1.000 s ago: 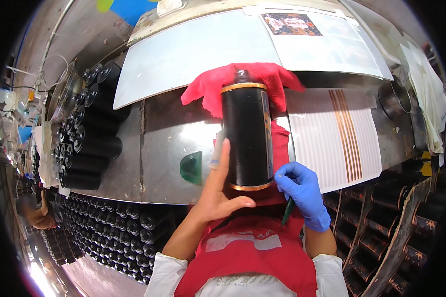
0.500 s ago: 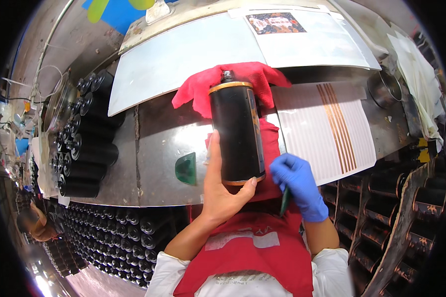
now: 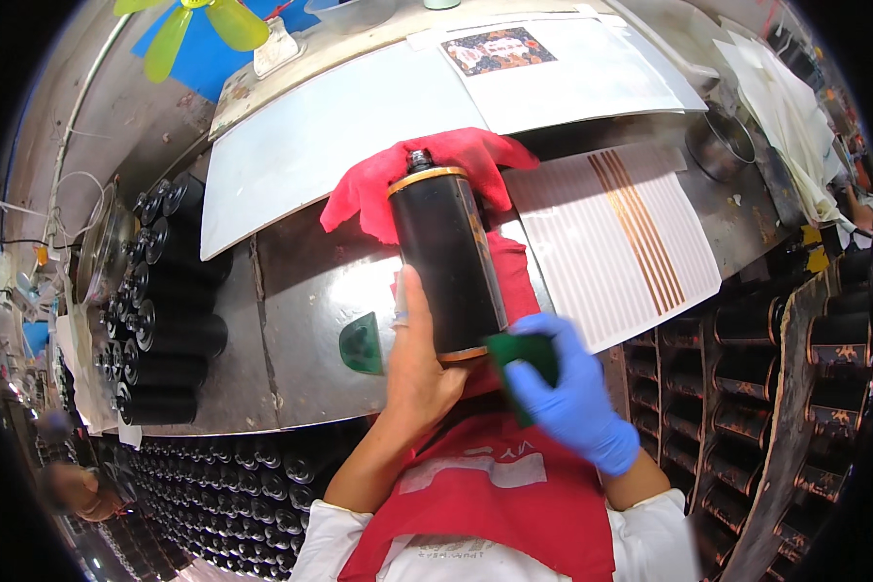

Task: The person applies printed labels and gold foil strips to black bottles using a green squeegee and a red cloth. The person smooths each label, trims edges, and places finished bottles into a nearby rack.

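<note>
A black bottle (image 3: pixel 441 262) with gold bands at its shoulder and base lies on a red cloth (image 3: pixel 359 199), its threaded neck pointing away from me. Bare, my left hand (image 3: pixel 419 359) grips it near the base, with the thumb side partly hidden. My right hand (image 3: pixel 580 398), in a blue glove, pinches a dark green scraper (image 3: pixel 524 359) close to the base's right corner. Whether the scraper touches the bottle I cannot tell. A second green scraper (image 3: pixel 362 344) with a rounded edge lies on the metal table left of my left hand.
Several black bottles (image 3: pixel 170 330) lie stacked at the table's left. To the right is a white sheet with copper-coloured strips (image 3: pixel 640 233). White boards (image 3: pixel 330 126) cover the far side, with a metal pot (image 3: pixel 718 145) at the far right. Racks of decorated bottles (image 3: pixel 742 388) stand below right.
My right hand has come left to the bottle's base and turned the green scraper so its broad face shows. My left hand keeps its hold. The whole view has shifted slightly.
</note>
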Demonstrator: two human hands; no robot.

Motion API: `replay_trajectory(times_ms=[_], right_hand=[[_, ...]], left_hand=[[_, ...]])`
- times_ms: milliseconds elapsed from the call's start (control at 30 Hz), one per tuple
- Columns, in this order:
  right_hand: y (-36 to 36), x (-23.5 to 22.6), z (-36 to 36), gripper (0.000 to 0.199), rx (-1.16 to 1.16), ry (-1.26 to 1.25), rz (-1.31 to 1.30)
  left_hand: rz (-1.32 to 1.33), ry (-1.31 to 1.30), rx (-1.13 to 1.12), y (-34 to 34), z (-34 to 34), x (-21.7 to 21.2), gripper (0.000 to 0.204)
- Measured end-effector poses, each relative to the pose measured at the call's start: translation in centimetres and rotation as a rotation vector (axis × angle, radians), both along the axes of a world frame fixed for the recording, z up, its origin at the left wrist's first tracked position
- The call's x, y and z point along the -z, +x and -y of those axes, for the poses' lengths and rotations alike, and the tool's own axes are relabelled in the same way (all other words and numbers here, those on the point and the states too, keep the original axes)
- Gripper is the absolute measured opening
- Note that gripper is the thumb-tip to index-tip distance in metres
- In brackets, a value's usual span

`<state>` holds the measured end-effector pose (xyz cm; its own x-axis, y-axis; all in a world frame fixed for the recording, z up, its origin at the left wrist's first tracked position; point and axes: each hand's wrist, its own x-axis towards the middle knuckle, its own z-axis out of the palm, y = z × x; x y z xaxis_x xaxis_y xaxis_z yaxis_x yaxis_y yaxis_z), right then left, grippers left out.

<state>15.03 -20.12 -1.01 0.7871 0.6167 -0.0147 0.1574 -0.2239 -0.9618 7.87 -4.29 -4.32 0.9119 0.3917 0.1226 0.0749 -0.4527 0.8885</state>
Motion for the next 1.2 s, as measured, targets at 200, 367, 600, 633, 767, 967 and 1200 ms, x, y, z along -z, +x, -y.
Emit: replay_trajectory(times_ms=[200,367,600,633,767,967,1200], right_hand=[[0.4,2.0,2.5,0.036,0.239,0.032,0.009],[-1.7,-0.4,-0.5,0.035,0.022,-0.009,0.070],[0.4,4.4,1.1,0.034,0.074,0.159,-0.265],[0.5,4.7,1.2,0.034,0.078,0.188,-0.285],[1.2,6.1,1.7,0.033,0.109,0.152,-0.297],[0.2,2.4,0.6,0.031,0.092,0.187,-0.005],[1.0,5.4,1.1,0.033,0.147,0.102,-0.179]], left_hand=[[-0.034,-0.360,0.046,-0.2,-0.7,-0.9,0.108],[0.124,0.604,0.044,0.6,0.6,-1.4,0.098],[0.021,-0.099,0.113,-1.1,-0.9,2.7,0.104],[0.005,-0.284,0.118,-1.6,-1.1,2.9,0.102],[-0.018,-0.026,0.060,-1.4,-1.9,3.1,0.101],[-0.027,0.570,-0.017,-0.8,0.5,-0.5,0.108],[-0.054,-0.202,0.069,-1.0,-1.1,2.6,0.106]])
